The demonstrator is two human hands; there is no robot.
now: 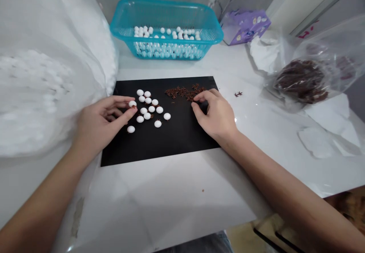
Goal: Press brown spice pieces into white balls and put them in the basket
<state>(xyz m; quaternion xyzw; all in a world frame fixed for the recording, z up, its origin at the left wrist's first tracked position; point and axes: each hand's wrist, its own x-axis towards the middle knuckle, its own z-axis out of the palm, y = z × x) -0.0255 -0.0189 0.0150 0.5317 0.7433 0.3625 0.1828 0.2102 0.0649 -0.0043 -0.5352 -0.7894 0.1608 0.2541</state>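
Observation:
Between the thumb and fingertips of my left hand (98, 120) is a small white ball (132, 103) with a reddish-brown bit at its underside. Several similar white balls (151, 109) lie loosely spread on the black mat (176, 139) beside that hand, some with brown bits under them. My right hand (215, 112) rests at the right end of a pile of small reddish-brown star-like pieces (181, 92). Its thumb and index finger are drawn nearly together at the pile; whatever is in the pinch is too small to make out.
Behind the mat stands a turquoise basket (167, 4) holding many white balls. A large clear bag of white balls (37, 78) fills the left side. To the right are a purple tissue pack (246, 27), a bag of brown pieces (302, 80) and crumpled white tissue (265, 53).

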